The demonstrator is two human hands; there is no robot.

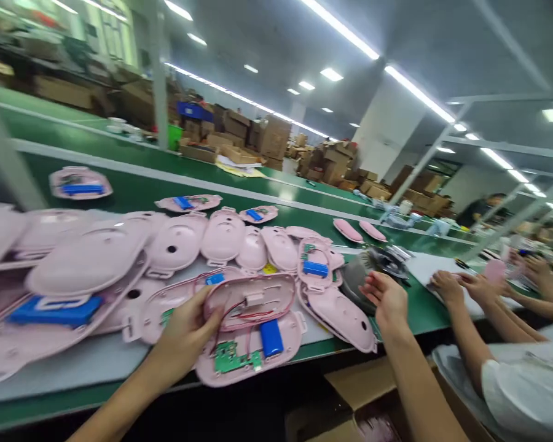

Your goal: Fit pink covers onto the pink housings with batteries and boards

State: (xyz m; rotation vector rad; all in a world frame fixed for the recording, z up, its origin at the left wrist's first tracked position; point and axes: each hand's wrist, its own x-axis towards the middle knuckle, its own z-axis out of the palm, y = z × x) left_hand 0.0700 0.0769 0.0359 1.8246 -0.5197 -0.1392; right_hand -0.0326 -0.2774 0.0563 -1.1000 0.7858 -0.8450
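Note:
My left hand (187, 331) grips the edge of a pink plastic shell half (276, 293), tilted so that its hollow inside and red wires show. The wires run toward a second pink shell half (291, 337) just below it. Inside that lower half are a green circuit board (230, 358) and a blue battery pack (271, 337). Empty, with loosely curled fingers, my right hand (389, 301) is raised beside a dark grey rounded object (357, 282). Between my hands, an upright pink shell (314, 255) shows another board and blue battery.
Many pink shells (105, 252) crowd the left side of the green bench (424, 307). Several shells lie farther back on it. At right, a co-worker's hands (447, 288) work over a white sheet (426, 267). An open cardboard box (359, 380) sits below the bench edge.

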